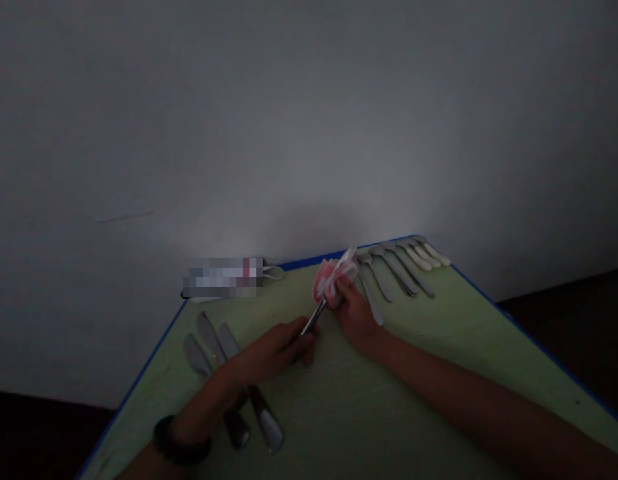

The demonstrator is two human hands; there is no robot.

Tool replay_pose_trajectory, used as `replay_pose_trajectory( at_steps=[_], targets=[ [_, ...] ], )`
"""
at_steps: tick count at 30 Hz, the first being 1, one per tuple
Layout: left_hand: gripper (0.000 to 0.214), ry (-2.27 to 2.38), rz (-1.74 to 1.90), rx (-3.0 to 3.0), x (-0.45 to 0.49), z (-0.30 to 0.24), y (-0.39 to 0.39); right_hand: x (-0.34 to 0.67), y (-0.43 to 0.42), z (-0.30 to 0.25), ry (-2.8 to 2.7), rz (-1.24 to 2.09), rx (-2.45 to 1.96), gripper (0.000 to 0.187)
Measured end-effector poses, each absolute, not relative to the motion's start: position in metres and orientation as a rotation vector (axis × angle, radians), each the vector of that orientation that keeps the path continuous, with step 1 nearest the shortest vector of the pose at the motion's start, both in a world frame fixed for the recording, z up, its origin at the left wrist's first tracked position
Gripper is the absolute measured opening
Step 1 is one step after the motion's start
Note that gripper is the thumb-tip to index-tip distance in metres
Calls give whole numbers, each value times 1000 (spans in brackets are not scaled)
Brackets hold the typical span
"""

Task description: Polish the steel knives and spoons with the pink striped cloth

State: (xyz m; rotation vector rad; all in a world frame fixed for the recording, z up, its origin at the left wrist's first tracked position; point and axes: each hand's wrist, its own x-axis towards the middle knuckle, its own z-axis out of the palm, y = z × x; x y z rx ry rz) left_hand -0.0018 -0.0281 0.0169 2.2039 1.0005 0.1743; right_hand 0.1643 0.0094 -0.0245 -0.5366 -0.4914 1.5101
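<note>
Over the middle of the table, my left hand [289, 343] is closed around the handle of a shiny metal piece of cutlery [313, 319]. Its far end goes into a pink and white cloth [329, 277], so I cannot tell its kind. My right hand [356, 313] pinches that cloth around the cutlery. Beneath and beside my left forearm lie several table knives [229, 340], partly covered by the arm. Just beyond my right hand, a row of spoons and forks [389, 267] lies slanted along the table's back edge.
The pale green table [339, 420] has blue edging and stands against a grey wall [309, 133]. A blurred-out flat object [223, 277] with a cord loop [275, 272] lies at the back left corner. White-handled cutlery [433, 255] ends the row at the back right.
</note>
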Motion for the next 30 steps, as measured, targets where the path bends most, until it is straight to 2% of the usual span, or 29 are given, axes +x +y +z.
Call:
replay_pose_trajectory(
  at_steps=[4, 12, 15, 18, 24, 28, 30],
  targets=[
    [27, 1196, 289, 2212, -3, 7, -45, 166, 9, -23, -443, 1543, -495, 5],
    [27, 1271, 442, 2392, 1, 2, -56, 173, 1, -30, -844, 1552, -642, 3],
    [30, 1275, 458, 2294, -1, 1, -51, 178, -1, -28, -848, 1560, -630, 12],
    [35, 1267, 445, 2170, -4, 3, -50, 180, 2, -30, -774, 1604, -571, 11],
    [37, 1353, 496, 2080, -4, 8, -53, 181, 6, -31, -503, 1811, -453, 10],
    [40, 1386, 517, 2121, -1, 5, -54, 177, -4, -29, -763, 2040, -415, 8],
    [40, 1385, 512, 2149, 0, 2, -54, 174, -8, -29, -859, 2050, -409, 9]
  ],
)
